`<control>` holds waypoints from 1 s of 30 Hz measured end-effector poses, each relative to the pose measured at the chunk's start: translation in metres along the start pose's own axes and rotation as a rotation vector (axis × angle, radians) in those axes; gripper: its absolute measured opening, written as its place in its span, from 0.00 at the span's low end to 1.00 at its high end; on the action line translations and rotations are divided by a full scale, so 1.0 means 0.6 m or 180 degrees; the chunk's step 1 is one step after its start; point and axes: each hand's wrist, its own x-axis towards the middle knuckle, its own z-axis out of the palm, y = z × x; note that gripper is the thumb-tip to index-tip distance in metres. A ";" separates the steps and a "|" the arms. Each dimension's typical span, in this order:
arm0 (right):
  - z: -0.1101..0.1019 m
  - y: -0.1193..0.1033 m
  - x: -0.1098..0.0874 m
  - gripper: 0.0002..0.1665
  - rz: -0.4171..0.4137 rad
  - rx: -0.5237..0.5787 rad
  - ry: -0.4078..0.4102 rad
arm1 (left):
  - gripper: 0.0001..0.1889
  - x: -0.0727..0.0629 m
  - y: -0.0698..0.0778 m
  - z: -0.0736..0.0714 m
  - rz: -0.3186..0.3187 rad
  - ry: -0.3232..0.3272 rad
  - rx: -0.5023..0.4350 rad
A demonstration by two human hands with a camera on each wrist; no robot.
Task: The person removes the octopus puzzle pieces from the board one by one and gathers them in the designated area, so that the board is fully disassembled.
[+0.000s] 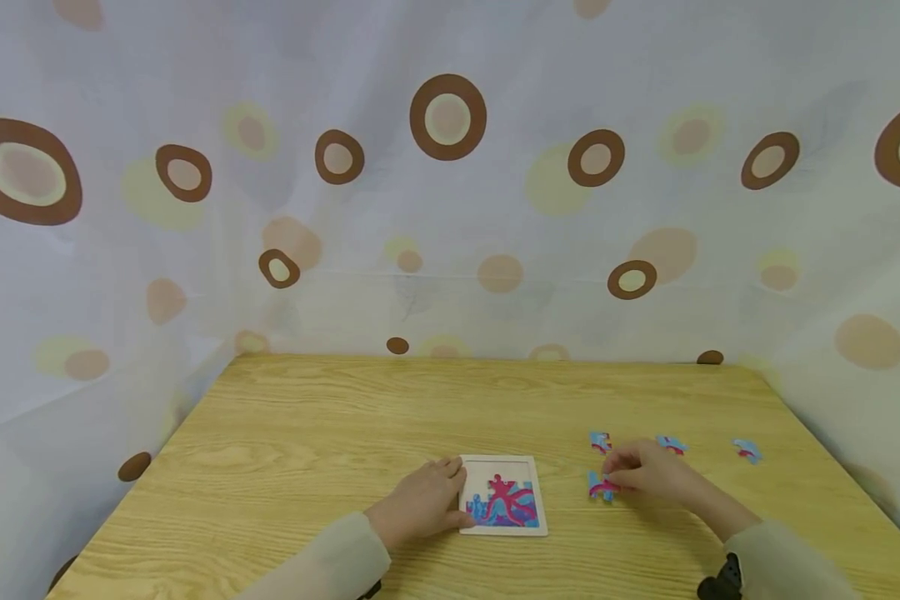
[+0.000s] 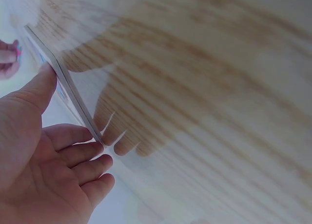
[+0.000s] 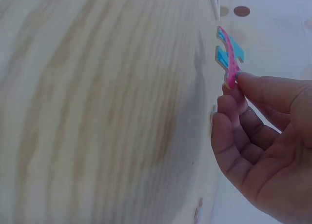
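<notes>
A square wooden puzzle board lies on the table, partly filled with pieces showing a pink tentacled shape on blue and purple. My left hand rests against its left side. In the left wrist view the thumb lies over the board's edge, while the relaxed fingers touch its side near a corner. To the right of the board, my right hand pinches a blue and pink jigsaw piece between thumb and fingertips. The right wrist view shows this piece tilted up from the tabletop.
Three loose jigsaw pieces lie beyond and right of my right hand: one close by, another partly behind the hand, and a third farther right. A patterned cloth hangs around the wooden table.
</notes>
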 end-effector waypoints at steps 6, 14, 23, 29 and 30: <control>-0.006 0.017 -0.023 0.07 0.0094 -0.0058 0.0004 | 0.37 0.000 0.000 -0.002 -0.0038 -0.0009 -0.0059; -0.005 0.029 -0.033 0.06 0.0181 0.0003 -0.0040 | 0.37 -0.001 0.002 -0.003 -0.0028 0.0002 -0.0046; -0.005 0.032 -0.031 0.05 0.0123 -0.0062 -0.0092 | 0.37 -0.002 0.004 -0.006 -0.0023 -0.0036 -0.0075; -0.005 0.030 -0.029 0.05 0.0173 0.0005 -0.0109 | 0.37 -0.002 0.001 -0.003 -0.0005 -0.0030 -0.0046; -0.005 0.030 -0.028 0.06 0.0178 0.0012 -0.0108 | 0.37 -0.002 0.001 -0.003 -0.0001 -0.0029 -0.0039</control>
